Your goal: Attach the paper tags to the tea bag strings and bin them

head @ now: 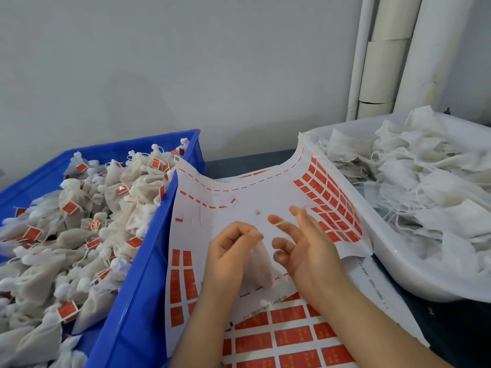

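Tag sheet [292,338] lay under both hands, stickers within reach. Left hand [231,251] pinched the tea bag [261,264] by its neck. Right hand [305,245] was spread open, string [279,223] over a finger, probably for tension. Blue bin [148,261] of tagged bags sat left of the left hand.

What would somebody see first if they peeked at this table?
Probably the big blue crate on the left, heaped with tagged tea bags. In the middle, two hands work over sheets of red tags: the left hand pinches a single tea bag while the right hand spreads its fingers beside it. On the right sits a white tub piled with untagged bags.
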`<state>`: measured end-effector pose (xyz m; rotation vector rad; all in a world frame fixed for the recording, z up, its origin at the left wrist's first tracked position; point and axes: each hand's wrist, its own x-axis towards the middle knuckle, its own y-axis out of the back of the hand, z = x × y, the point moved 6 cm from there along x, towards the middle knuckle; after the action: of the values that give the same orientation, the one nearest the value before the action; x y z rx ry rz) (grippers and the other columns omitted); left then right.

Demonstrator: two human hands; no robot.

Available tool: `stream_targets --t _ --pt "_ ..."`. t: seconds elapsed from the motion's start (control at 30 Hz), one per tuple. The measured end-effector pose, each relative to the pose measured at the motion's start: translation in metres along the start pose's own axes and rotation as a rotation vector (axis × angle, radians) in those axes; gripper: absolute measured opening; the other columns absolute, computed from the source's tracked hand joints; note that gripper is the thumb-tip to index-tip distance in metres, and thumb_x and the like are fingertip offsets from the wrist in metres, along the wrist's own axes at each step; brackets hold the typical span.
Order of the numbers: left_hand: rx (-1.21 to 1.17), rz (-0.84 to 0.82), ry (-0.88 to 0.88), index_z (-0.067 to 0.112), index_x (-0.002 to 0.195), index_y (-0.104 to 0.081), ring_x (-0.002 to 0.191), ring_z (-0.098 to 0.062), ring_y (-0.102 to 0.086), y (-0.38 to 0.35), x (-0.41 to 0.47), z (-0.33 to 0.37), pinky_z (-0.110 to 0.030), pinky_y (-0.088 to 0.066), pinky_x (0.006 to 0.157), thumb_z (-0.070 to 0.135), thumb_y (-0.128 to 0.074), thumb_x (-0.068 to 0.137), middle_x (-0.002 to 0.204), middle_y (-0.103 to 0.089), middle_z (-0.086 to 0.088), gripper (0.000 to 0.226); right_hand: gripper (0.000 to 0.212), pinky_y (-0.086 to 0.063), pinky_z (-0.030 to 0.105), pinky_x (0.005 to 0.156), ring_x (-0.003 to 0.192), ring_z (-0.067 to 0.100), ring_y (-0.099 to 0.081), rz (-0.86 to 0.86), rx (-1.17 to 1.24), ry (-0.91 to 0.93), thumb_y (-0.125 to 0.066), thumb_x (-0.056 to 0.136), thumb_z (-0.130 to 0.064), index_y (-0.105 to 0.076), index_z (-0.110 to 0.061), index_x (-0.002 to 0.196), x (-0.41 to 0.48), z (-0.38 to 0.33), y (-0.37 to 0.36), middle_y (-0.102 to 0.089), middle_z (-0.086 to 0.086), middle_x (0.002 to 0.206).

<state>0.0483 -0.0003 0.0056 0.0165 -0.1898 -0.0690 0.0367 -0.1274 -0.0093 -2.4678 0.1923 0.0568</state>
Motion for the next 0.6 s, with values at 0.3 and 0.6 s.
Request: stream_targets --t 0.3,0.6 --pt "-0.125 0.082 0.028 0.034 0.07 -0.07 0.091 -0.02 -0.056 -0.003 -0.005 -0.003 -0.029 -0.043 0.072 0.046 -0.059 0.063 0.078 -0.065 0.012 0.018 0.048 -0.044 0.009 0.05 0.052 -0.002 -0.054 0.113 -0.597 0.175 -0.045 0.056 -0.071 -0.063 -0.026 0.063 -0.007 -0.012 0.004 -0.061 -0.012 0.055" --pt "0.008 -0.047 -0.118 0.023 0.075 -0.071 0.076 -0.014 -0.066 -0.015 -0.006 0.004 -0.02 -0.053 0.066 0.034 -0.059 0.077 0.076 -0.07 0.002 0.017 0.004 -0.052 0.012 0.067 0.08 0.002 -0.065 -0.023 -0.614 0.308 -0.07 0.076 -0.035 -0.073 -0.033 0.078 -0.011 -0.012 -0.004 -0.071 -0.014 0.081"
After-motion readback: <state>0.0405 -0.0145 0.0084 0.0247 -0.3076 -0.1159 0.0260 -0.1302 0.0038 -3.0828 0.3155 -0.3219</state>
